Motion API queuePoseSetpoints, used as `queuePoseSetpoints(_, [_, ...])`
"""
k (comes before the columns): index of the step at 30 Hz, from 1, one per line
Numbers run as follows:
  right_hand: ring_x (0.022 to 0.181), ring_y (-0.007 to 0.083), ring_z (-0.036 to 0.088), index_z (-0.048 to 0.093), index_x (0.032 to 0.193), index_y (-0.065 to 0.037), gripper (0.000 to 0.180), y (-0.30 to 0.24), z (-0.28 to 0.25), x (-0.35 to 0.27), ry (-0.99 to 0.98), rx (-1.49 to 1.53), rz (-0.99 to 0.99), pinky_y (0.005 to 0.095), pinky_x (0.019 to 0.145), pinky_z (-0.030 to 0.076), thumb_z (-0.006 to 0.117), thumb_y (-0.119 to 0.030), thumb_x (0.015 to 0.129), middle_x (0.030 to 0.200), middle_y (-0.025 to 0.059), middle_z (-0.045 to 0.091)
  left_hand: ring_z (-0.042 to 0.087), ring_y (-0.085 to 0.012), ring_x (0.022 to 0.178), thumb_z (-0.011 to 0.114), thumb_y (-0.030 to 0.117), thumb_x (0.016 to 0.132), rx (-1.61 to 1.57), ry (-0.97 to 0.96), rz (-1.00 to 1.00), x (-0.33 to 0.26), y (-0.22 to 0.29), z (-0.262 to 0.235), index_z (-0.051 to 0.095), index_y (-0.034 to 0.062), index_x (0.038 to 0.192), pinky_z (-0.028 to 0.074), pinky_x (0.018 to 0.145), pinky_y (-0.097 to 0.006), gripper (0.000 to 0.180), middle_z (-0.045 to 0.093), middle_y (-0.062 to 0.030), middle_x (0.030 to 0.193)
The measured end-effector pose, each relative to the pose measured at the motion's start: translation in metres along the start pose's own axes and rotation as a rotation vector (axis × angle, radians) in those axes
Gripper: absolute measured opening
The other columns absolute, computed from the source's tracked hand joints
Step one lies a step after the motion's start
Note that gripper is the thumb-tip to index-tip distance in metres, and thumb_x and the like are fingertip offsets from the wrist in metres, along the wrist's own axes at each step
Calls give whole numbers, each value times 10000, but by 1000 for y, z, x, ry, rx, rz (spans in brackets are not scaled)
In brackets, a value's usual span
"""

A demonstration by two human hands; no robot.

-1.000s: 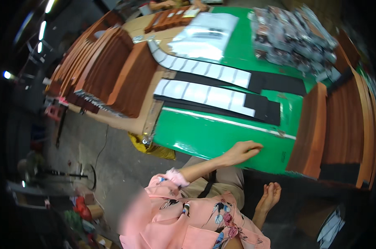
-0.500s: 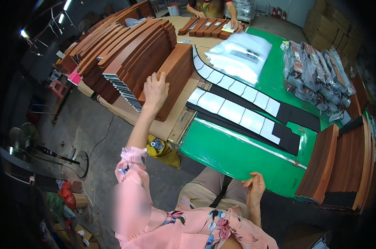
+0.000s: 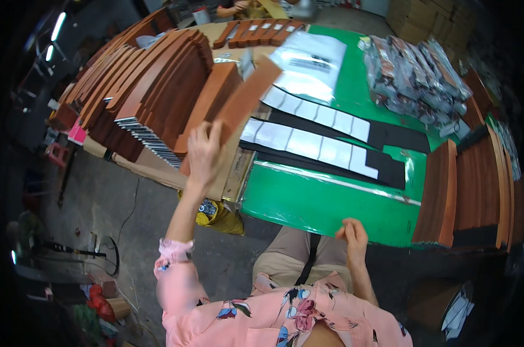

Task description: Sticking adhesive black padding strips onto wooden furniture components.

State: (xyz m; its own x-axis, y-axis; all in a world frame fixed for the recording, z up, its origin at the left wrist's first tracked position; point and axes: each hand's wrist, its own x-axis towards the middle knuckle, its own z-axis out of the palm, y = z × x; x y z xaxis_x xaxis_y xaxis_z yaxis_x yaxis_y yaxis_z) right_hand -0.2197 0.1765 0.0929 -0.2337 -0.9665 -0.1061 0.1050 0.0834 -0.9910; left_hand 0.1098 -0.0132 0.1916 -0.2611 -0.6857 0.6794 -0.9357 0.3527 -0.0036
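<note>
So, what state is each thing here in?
Brown wood-look slat: held in the left hand, tilted.
Right hand: fingers partly curled, nothing visible in it.
Black strips with white panels: panels facing up.
Translucent white plastic bags: lying flat.
Brown pieces in clear plastic: wrapped, piled up.
Brown curved boards at left: standing on edge, packed together.
Green tabletop: partly covered.

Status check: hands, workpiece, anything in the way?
Left hand gripping brown board, tilted. Right hand at green table edge, nothing visibly held. Black strips lie across table.
</note>
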Motion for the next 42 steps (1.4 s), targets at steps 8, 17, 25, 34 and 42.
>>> queuePoseSetpoints(8, [1208, 241, 408, 329, 1359, -9, 542, -35, -31, 63, 410, -35, -190, 322, 964, 387, 574, -124, 890, 1330, 143, 402, 528, -268, 871, 620, 11, 708, -272, -37, 584, -66, 122, 15, 582, 59, 1149, 438, 673, -370, 445, 533, -125, 975])
queuePoseSetpoints(17, [733, 72, 451, 542, 1149, -43, 365, 10, -94, 58, 381, -222, -142, 225, 661, 449, 665, -78, 807, 959, -7, 527, 534, -269, 903, 622, 25, 694, -300, -141, 603, -89, 138, 67, 596, 117, 1161, 432, 729, -370, 476, 524, -105, 975])
queuePoseSetpoints(25, [767, 80, 505, 584, 1094, -61, 301, 27, -100, 53, 324, -286, -212, 204, 650, 451, 653, -37, 802, 930, 12, 538, 545, -254, 898, 693, 94, 663, -533, -326, 440, -72, 185, 62, 595, 87, 1118, 411, 745, -379, 465, 547, -93, 988])
queuePoseSetpoints(34, [859, 147, 598, 602, 1124, -58, 290, -43, -127, 112, 133, -520, -289, 267, 720, 487, 596, -47, 835, 952, 71, 623, 553, -237, 912, 671, 117, 751, -697, -547, 333, -53, 202, 67, 597, 51, 1069, 389, 764, -375, 333, 588, -87, 1011])
queuePoseSetpoints(42, [823, 267, 590, 607, 882, -45, 182, -13, -102, 207, -148, -1155, -699, 386, 664, 506, 668, -51, 711, 841, 84, 581, 535, -228, 1045, 638, 203, 807, -618, -390, 381, -11, 255, 127, 587, 66, 1062, 381, 830, -403, 294, 587, -75, 1133])
